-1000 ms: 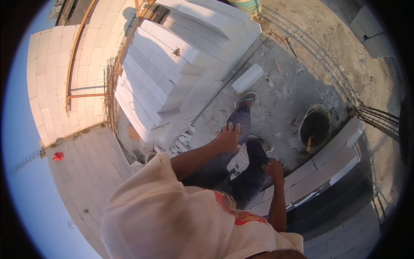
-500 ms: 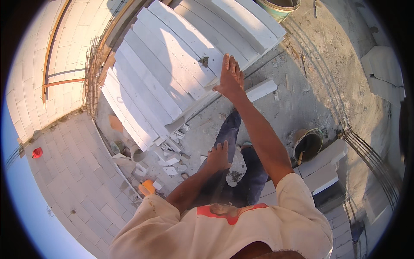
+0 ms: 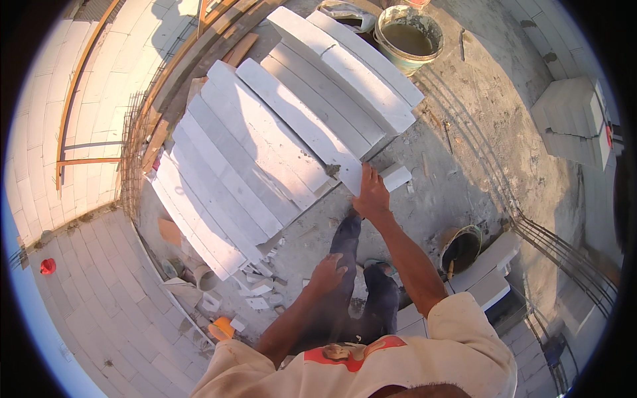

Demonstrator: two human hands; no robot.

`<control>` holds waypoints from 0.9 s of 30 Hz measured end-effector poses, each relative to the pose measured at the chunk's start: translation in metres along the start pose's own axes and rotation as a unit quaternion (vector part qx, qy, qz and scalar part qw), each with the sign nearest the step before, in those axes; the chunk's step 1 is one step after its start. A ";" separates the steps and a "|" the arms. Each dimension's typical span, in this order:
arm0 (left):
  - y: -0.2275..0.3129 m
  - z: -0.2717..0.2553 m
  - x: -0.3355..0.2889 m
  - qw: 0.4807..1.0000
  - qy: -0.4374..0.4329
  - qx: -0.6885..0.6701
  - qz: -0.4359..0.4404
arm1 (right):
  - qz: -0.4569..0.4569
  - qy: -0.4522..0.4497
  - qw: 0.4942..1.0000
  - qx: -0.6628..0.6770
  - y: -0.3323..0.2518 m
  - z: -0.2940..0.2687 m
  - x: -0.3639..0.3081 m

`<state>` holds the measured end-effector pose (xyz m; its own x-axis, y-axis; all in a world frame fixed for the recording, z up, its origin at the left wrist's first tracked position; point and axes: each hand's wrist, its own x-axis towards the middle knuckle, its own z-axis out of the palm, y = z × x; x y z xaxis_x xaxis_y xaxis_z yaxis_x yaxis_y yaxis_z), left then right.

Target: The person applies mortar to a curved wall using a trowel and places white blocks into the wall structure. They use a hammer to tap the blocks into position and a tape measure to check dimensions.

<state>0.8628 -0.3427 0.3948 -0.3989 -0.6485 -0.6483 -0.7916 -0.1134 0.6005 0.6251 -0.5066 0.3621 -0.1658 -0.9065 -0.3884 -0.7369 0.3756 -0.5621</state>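
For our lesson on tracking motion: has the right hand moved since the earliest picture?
Yes: against the block stack, the right hand moved forward from the right leg onto the near end of a white block.

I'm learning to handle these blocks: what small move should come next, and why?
Probably bring the left hand over to help steady the long white block. The right hand is only at the block's near end, while the left rests on the dark trouser leg, giving the block no support.
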 end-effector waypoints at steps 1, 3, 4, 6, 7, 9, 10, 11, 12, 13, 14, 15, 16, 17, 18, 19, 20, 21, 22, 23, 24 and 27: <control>0.000 -0.012 0.011 0.996 0.045 0.010 0.070 | 0.004 0.001 1.000 0.000 0.012 -0.004 -0.011; 0.032 -0.054 0.041 0.988 0.101 0.019 0.116 | 0.015 0.007 1.000 0.000 0.032 -0.016 -0.030; 0.053 -0.076 0.056 0.989 0.116 0.021 0.091 | 0.008 0.017 1.000 0.004 0.040 -0.019 -0.032; 0.076 -0.107 0.090 0.971 0.184 0.031 0.147 | 0.000 0.035 0.999 0.011 0.054 -0.018 -0.042; 0.083 -0.119 0.106 0.968 0.195 0.037 0.156 | -0.005 0.034 0.999 0.006 0.059 -0.016 -0.042; 0.096 -0.131 0.125 0.960 0.214 0.047 0.173 | -0.013 0.028 1.000 -0.006 0.062 -0.016 -0.038; 0.101 -0.127 0.122 0.964 0.200 0.042 0.167 | 0.006 0.009 1.000 -0.013 0.060 -0.018 -0.042; 0.103 -0.124 0.116 0.968 0.192 0.037 0.158 | 0.019 -0.012 1.000 -0.021 0.049 -0.028 -0.042; 0.106 -0.124 0.114 0.970 0.184 0.033 0.154 | 0.032 -0.028 0.999 -0.028 0.043 -0.037 -0.037; 0.105 -0.113 0.106 0.972 0.165 0.040 0.161 | 0.029 -0.040 0.998 -0.030 0.042 -0.042 -0.029; 0.101 -0.095 0.091 0.974 0.146 0.048 0.167 | 0.024 -0.052 0.998 -0.030 0.041 -0.048 -0.018; 0.090 -0.076 0.077 0.981 0.099 0.049 0.159 | 0.018 -0.066 0.997 -0.031 0.040 -0.053 -0.004; 0.077 -0.055 0.061 0.986 0.054 0.048 0.149 | -0.020 -0.003 1.000 -0.009 0.037 -0.063 0.013; 0.063 -0.033 0.042 0.991 0.015 0.056 0.124 | -0.062 0.060 0.996 0.013 0.031 -0.074 0.035; 0.054 -0.016 0.025 0.993 -0.027 0.063 0.100 | -0.082 0.117 0.989 -0.030 0.024 -0.087 0.058; 0.053 -0.003 0.009 0.992 -0.058 0.092 0.061 | -0.106 0.173 0.976 -0.074 0.013 -0.098 0.082; 0.051 0.005 -0.003 0.988 -0.091 0.121 0.023 | -0.103 0.182 0.974 -0.087 0.003 -0.110 0.107; 0.050 0.011 -0.014 0.981 -0.099 0.164 0.021 | -0.097 0.193 0.971 -0.101 -0.002 -0.118 0.131; 0.050 0.017 -0.024 0.973 -0.104 0.206 0.016 | -0.072 0.187 0.974 -0.109 -0.004 -0.115 0.153; 0.050 0.020 -0.027 0.962 -0.113 0.249 0.014 | -0.043 0.182 0.975 -0.117 -0.001 -0.113 0.172; 0.048 0.022 -0.026 0.963 -0.111 0.247 0.010 | -0.014 0.176 0.976 -0.125 0.002 -0.111 0.186; 0.037 0.030 -0.026 0.964 -0.103 0.246 0.010 | 0.058 -0.020 0.990 -0.124 0.018 -0.120 0.207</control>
<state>0.8299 -0.3075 0.4205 -0.4604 -0.4772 -0.7485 -0.8858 0.3020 0.3524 0.4988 -0.7111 0.3594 -0.2372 -0.8498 -0.4707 -0.8531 0.4140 -0.3176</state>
